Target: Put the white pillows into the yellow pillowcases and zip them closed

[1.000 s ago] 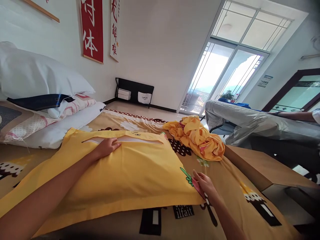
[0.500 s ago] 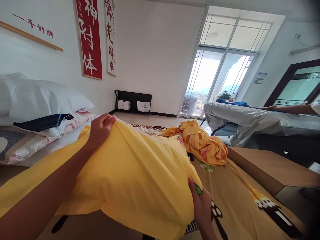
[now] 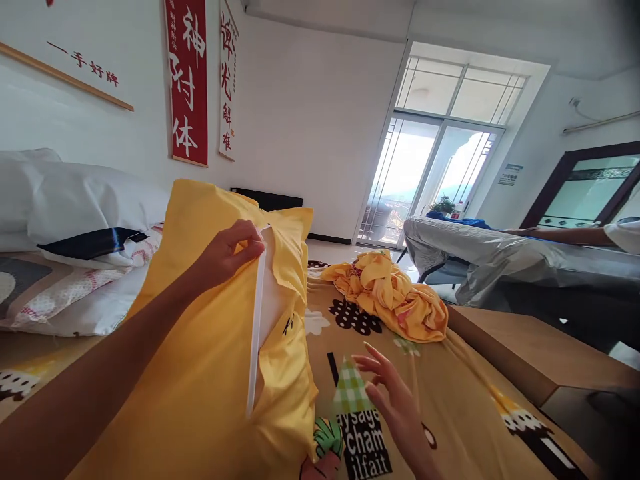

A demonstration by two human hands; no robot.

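Note:
A yellow pillowcase stands tilted up before me on the left, with a white zipper strip along its opening. White material shows inside the gap. My left hand pinches the pillowcase at the upper end of that strip, fingers closed. My right hand is apart from the pillowcase, held over the bed cover with its fingers spread and nothing in them. A green and pink print shows at the pillowcase's lower right corner.
A crumpled yellow cloth lies on the brown patterned bed cover. White pillows are stacked at the left. To the right are a cardboard box and a plastic-covered table, where another person's arm rests.
The pillowcase has turned from lying spread across to standing upright, its zipper opening now facing right. My right hand has let go of it. My left hand has moved right.

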